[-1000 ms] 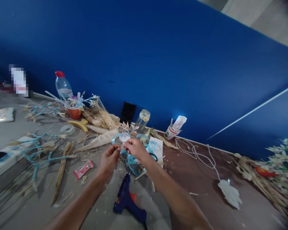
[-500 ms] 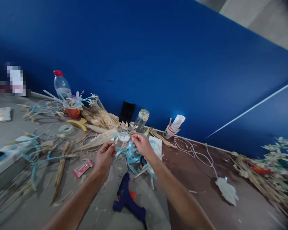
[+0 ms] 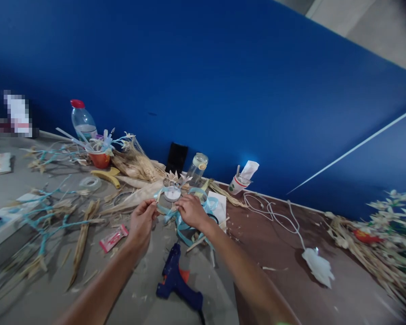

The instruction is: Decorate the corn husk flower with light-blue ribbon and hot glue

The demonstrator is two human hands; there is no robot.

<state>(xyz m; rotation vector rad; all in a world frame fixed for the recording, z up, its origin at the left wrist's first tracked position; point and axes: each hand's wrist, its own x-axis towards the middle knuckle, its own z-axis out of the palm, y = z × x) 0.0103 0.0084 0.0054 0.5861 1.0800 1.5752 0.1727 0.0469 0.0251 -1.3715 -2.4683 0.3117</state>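
Between the thumb and fingertips of my left hand (image 3: pixel 142 222) a small pale husk piece is pinched, partly hidden by the fingers. Light blue ribbon (image 3: pixel 183 228) runs from beside those fingertips and lies in loose loops under and behind my right hand (image 3: pixel 192 210). My right fingers are bent together on the ribbon; their tips are hard to make out. Just beyond the hands sits a white round roll (image 3: pixel 172 194), with pale husk flowers (image 3: pixel 176 177) behind it. Below the hands, a dark blue glue gun (image 3: pixel 177 282) lies on the grey table.
On the left are blue-wrapped branches (image 3: pixel 49 228), a pink packet (image 3: pixel 113 238), a tape roll (image 3: pixel 89 183) and a yellow-handled tool (image 3: pixel 106 176). A red cup (image 3: pixel 99 159), plastic bottle (image 3: pixel 83 121) and glass jar (image 3: pixel 198 168) stand along the blue wall. A white cable (image 3: pixel 292 223) lies right.
My right hand has moved down and slightly left, turning palm-down over the ribbon. My left hand has shifted slightly left, still pinching the husk piece. The view has shifted slightly.
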